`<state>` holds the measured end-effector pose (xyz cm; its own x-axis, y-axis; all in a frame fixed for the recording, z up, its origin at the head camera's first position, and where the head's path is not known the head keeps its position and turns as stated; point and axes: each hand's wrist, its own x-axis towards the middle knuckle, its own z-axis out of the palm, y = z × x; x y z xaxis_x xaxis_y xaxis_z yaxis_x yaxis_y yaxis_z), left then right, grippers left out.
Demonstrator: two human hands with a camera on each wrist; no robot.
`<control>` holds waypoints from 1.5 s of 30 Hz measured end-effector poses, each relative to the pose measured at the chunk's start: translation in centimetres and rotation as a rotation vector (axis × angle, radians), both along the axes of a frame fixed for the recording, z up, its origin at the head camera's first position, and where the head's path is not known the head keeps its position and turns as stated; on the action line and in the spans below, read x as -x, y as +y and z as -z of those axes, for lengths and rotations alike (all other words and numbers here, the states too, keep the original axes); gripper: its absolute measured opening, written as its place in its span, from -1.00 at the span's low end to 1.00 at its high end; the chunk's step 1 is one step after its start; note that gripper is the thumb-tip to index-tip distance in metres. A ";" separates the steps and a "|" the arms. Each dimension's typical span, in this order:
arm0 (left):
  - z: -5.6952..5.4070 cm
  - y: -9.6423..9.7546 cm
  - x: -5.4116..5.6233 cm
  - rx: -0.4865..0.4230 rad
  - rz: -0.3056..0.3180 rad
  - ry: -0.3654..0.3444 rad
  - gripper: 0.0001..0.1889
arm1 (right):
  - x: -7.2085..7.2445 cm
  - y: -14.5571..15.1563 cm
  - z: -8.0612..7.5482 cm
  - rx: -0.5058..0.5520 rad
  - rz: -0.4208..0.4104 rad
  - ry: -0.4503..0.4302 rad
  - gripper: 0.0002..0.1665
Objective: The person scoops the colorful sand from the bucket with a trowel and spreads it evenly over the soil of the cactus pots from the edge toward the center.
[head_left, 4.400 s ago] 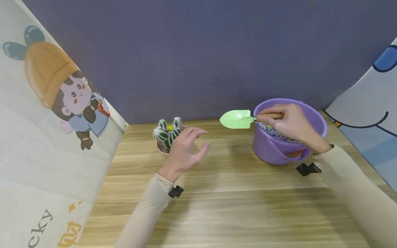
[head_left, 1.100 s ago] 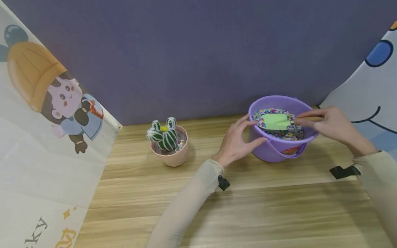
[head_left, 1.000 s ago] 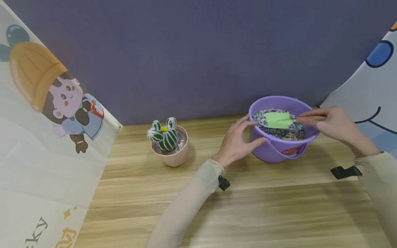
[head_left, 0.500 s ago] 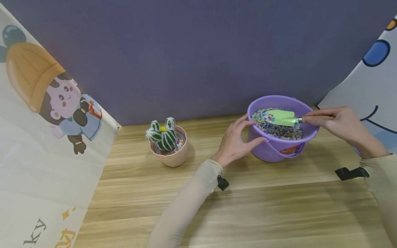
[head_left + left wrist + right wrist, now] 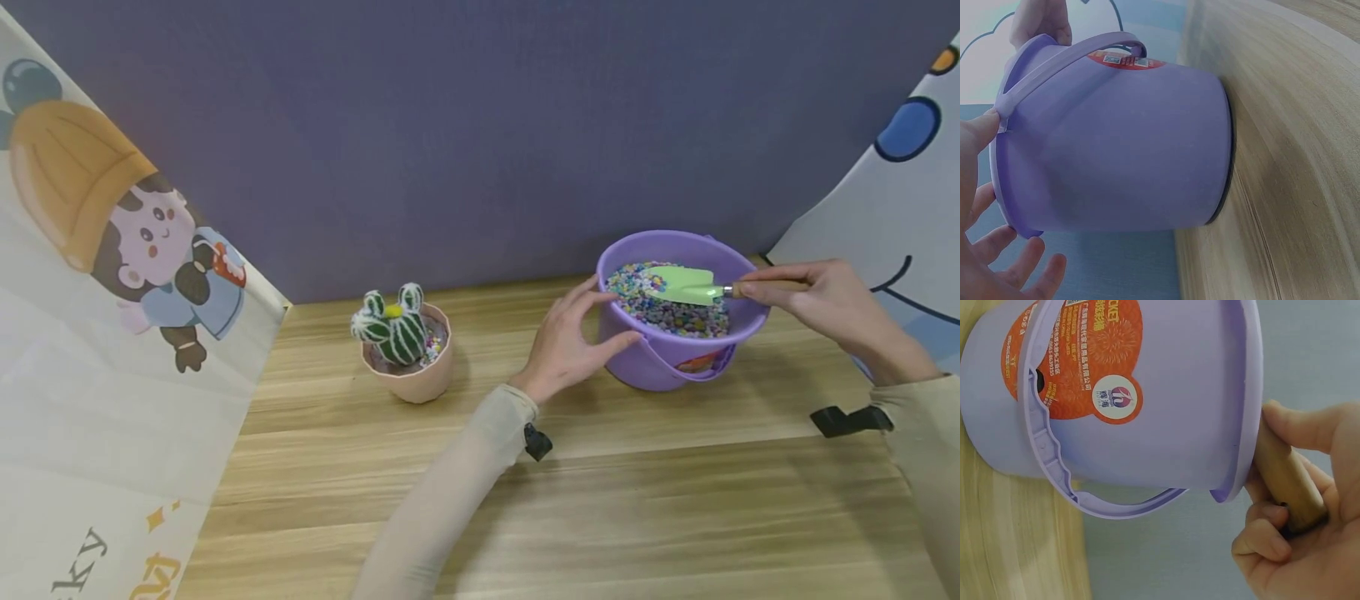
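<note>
Some beads [image 5: 432, 348] already lie in the cactus pot [image 5: 417, 387], at 9 o'clock from the bucket [image 5: 637, 364], but many remain inside, where my right grip [image 5: 836, 307] pinches the trowel [image 5: 684, 286] from 3 o'clock, my left grip [image 5: 564, 346] spread against the rim at 8.
</note>
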<state>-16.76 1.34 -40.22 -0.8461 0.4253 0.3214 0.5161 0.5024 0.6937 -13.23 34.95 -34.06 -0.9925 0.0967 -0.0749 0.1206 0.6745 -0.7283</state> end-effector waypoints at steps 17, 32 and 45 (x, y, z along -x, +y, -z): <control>0.2 -0.1 0.0 0.000 -0.005 -0.007 -0.32 | -0.2 0.1 -0.1 -0.002 -0.014 -0.010 -0.72; 0.3 -0.1 -0.1 -0.021 0.001 -0.008 -0.30 | -0.3 -0.1 -0.3 0.009 -0.012 0.002 -0.70; 0.3 -0.9 0.1 -0.028 -0.010 -0.007 -0.20 | -0.3 -0.6 -0.8 0.018 -0.014 0.007 -0.74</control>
